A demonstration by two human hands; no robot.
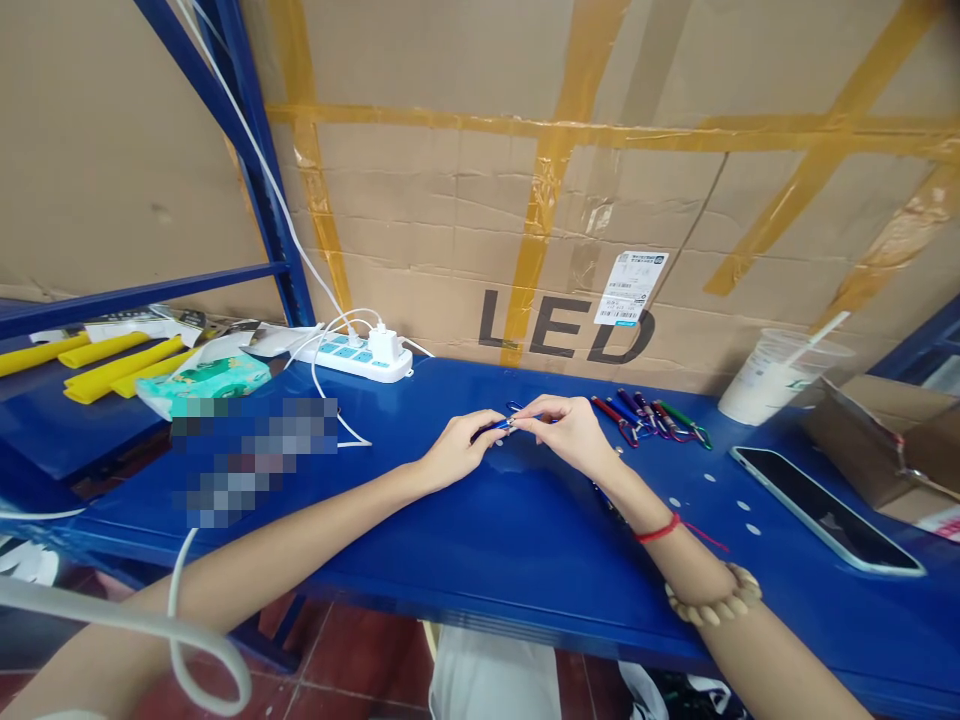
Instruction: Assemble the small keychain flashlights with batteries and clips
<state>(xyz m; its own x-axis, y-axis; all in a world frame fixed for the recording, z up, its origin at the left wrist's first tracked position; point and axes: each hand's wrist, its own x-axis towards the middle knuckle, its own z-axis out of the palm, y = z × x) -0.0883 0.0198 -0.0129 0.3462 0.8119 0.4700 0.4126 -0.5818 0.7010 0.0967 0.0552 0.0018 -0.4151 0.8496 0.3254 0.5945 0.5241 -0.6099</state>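
My left hand [459, 447] is closed around a slim blue keychain flashlight [501, 427], just above the blue table. At its right end, the fingertips of my right hand [574, 432] pinch together, touching the silvery tip. A blue carabiner loop [514, 406] shows just behind the fingers. Right of my right hand lies a pile of similar keychain flashlights [646, 415] in red, blue, purple and green, with carabiner clips. Small dark items lie partly hidden behind my right wrist. Several small whitish discs [709, 478] are scattered beyond that wrist.
A phone [829, 510], a cup with a straw [776, 375] and an open carton [862, 440] stand right. At left are a power strip [360, 355] with white cables, a green packet [214, 380] and yellow tubes [124, 365]. A large cardboard box [420, 220] rises behind.
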